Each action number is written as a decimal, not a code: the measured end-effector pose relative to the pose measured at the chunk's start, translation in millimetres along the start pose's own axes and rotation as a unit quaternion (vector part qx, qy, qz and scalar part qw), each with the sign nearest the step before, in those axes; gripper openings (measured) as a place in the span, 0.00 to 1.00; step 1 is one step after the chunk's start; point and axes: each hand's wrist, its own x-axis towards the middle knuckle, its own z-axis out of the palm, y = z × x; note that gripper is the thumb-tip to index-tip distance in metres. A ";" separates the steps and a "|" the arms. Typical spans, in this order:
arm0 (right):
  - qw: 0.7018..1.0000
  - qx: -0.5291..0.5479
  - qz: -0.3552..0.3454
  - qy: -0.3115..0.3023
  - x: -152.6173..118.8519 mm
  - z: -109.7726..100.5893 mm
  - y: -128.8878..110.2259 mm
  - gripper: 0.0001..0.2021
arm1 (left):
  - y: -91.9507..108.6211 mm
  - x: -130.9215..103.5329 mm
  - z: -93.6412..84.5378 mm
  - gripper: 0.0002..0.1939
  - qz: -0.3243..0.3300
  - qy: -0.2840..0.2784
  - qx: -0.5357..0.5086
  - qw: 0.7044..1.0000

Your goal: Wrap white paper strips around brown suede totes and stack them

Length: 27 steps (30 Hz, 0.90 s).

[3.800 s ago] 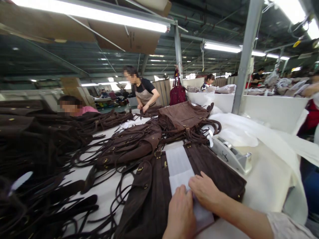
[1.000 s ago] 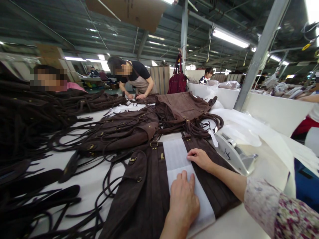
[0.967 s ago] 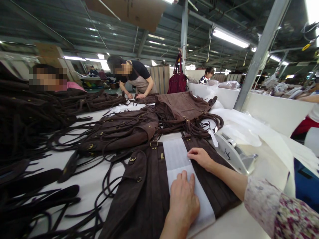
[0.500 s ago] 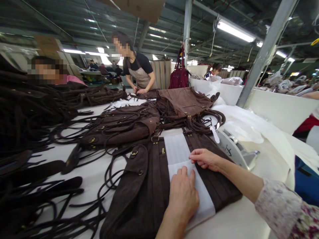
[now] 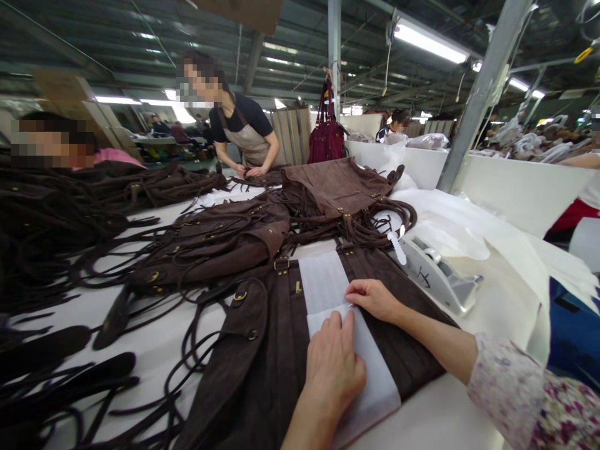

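A dark brown suede bag (image 5: 262, 369) lies flat at the near edge of the white table (image 5: 154, 340). A strip of white foam sheet (image 5: 323, 284) runs down its middle. My left hand (image 5: 334, 365) rests flat on the strip's near part, fingers together, pressing it down. My right hand (image 5: 372, 297) touches the strip's right edge a little farther off, fingertips pinched at the foam where one layer overlaps another.
Several more brown bags (image 5: 220, 240) with tangled straps cover the table's middle and left. A tape dispenser (image 5: 438, 278) sits right of my bag beside white foam sheets (image 5: 469, 231). Two people (image 5: 239, 134) work at the far side; a maroon bag (image 5: 325, 137) hangs on a post.
Since 3.8 s ago my right hand slid up the strip away from my left hand. Over the last second both hands stayed nearly still; the view shifted slightly.
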 end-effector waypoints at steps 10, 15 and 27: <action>0.998 -0.062 -0.027 0.010 0.7 -0.4 0.5 0.05 | 0.7 2.6 -1.4 0.37 -0.011 -0.002 0.001 1.000; 0.996 -0.077 -0.033 0.013 -0.1 -1.4 -2.3 0.05 | 0.9 5.7 -2.6 0.37 -0.003 -0.012 0.005 1.000; 0.981 -0.152 -0.011 0.118 9.8 3.5 11.8 0.05 | 11.5 8.0 -0.8 0.31 -0.007 -0.002 0.029 1.000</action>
